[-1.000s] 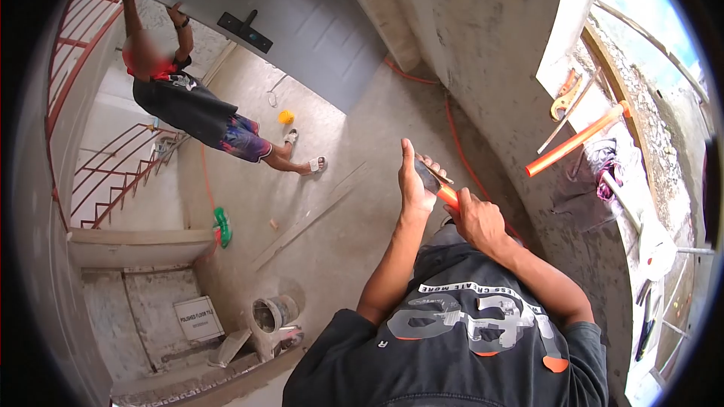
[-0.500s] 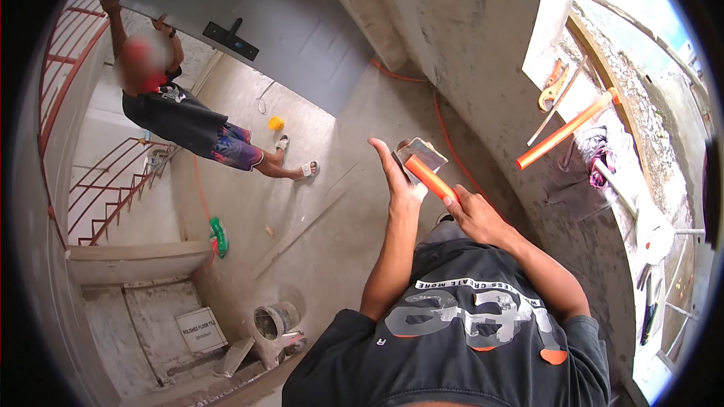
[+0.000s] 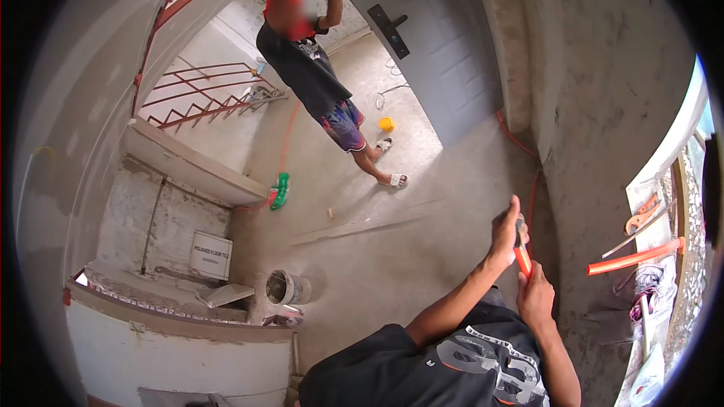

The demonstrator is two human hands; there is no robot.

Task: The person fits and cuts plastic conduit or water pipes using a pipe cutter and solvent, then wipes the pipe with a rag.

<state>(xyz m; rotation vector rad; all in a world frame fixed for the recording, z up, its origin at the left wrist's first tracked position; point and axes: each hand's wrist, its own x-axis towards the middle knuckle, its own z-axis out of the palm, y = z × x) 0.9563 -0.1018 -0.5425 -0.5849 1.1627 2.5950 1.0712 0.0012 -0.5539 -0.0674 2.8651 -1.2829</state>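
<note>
My right hand (image 3: 534, 292) is wrapped around a short orange pipe (image 3: 523, 258), held out in front of my body. My left hand (image 3: 506, 237) is at the pipe's far end, with one finger or thumb stretched upward. A small grey metal piece (image 3: 519, 231) shows between that hand's palm and the pipe end; its exact kind I cannot tell. Both hands are over the floor, close to the wall on my right.
A person (image 3: 308, 68) in a red cap stands ahead with raised arms at a grey door (image 3: 445, 68). A bucket (image 3: 286, 287), yellow container (image 3: 386, 124) and green object (image 3: 280, 191) are on the concrete floor. Another orange pipe (image 3: 633, 258) and an orange-handled tool (image 3: 642, 215) lie on the right ledge.
My view has swung left, so my hands and the ledge appear farther right and lower. The metal piece has turned and shows less. The pipe is now more upright in view.
</note>
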